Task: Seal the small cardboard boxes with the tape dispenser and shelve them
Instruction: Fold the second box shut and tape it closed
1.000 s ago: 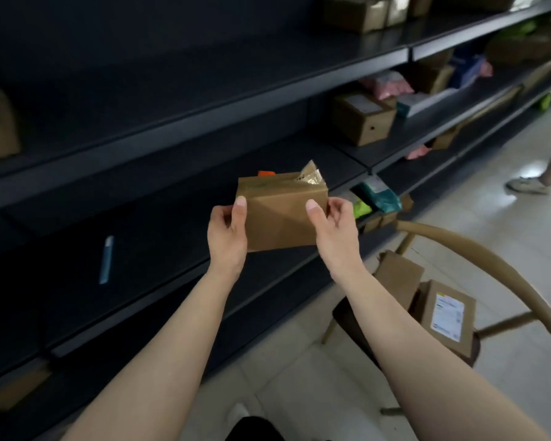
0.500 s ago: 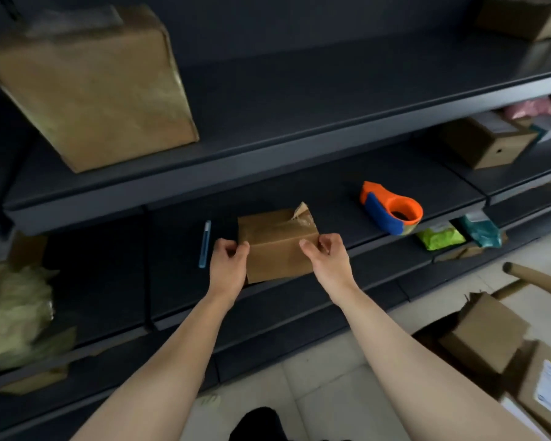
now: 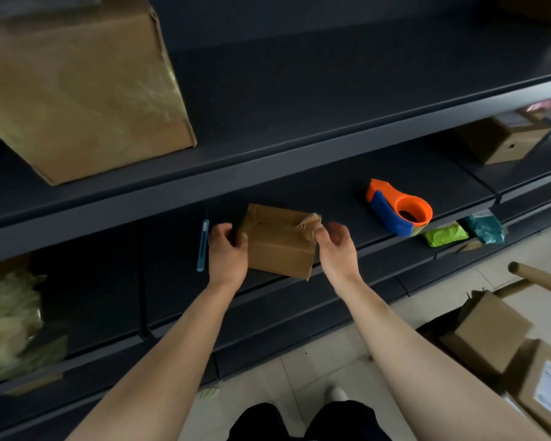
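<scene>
A small brown cardboard box (image 3: pixel 280 246) lies on the dark middle shelf (image 3: pixel 303 192), with a loose tape flap sticking up at its right top corner. My left hand (image 3: pixel 228 254) grips the box's left end, thumb on the front face. At the box's right end is my right hand (image 3: pixel 336 246), fingers loosely spread and only the thumb near the tape flap. The orange and blue tape dispenser (image 3: pixel 398 211) sits on the same shelf, to the right of my right hand.
A blue pen-like tool (image 3: pixel 202 246) lies left of my left hand. A large box (image 3: pixel 77 84) fills the upper shelf's left. Green (image 3: pixel 444 233) and teal (image 3: pixel 485 227) packets lie lower right. More small boxes (image 3: pixel 487 332) sit on a chair at bottom right.
Both hands carried the box down and forward onto the middle shelf. My right hand has loosened its hold on the box's right end, and the view has turned left.
</scene>
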`<state>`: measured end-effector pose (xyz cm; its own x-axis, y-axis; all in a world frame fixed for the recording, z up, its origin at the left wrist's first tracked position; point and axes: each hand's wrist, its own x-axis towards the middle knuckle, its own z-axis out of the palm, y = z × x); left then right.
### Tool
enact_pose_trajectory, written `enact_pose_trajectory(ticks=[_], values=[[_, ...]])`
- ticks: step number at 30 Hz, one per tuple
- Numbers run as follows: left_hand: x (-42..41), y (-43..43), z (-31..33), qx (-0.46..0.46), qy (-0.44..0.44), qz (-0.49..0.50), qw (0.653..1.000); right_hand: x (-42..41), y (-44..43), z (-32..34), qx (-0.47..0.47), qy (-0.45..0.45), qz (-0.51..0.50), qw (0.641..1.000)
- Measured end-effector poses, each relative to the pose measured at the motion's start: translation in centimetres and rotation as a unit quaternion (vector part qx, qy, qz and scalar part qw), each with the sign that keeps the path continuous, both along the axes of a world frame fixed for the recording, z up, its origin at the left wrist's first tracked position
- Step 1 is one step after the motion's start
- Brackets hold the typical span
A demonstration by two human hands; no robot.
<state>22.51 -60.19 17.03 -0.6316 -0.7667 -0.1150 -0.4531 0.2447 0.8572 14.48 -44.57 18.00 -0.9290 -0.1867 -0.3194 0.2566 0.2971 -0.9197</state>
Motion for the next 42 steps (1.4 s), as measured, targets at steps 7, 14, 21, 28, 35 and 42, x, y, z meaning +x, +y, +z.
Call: enact_pose_trajectory(ticks=[7,14,21,28,35,42], values=[[-1.3,3.7,0.3,-0.085,-0.050,-0.044,0.994,-3.5,0.0,1.9,-0.030,-0.055,0.072,0.995],[-2.4,4.5,0.2,-0.032,-0.020,-0.053,0.998,-5.3,1.8,0.8,0.030,-0.037,0.132,0.990],[-3.5,4.8,-0.1,0.029,0.003,-0.133,0.991,-5.8,2.8,-0.6,0.028,-0.072,0.160,0.984],[-3.3,5.1,-1.1,0.017,0.031,-0.104,0.994,-6.4,3.3,-0.9,0.021,-0.079,0.201,0.976],[-2.5,6.0,-1.5,0.106,0.080,-0.116,0.984,-7.2,3.8,-1.3,-0.053,-0.174,0.239,0.954],[-2.4,6.0,-1.3,0.146,0.065,-0.137,0.977,-7.7,4.3,-2.2,-0.080,-0.196,0.298,0.931]])
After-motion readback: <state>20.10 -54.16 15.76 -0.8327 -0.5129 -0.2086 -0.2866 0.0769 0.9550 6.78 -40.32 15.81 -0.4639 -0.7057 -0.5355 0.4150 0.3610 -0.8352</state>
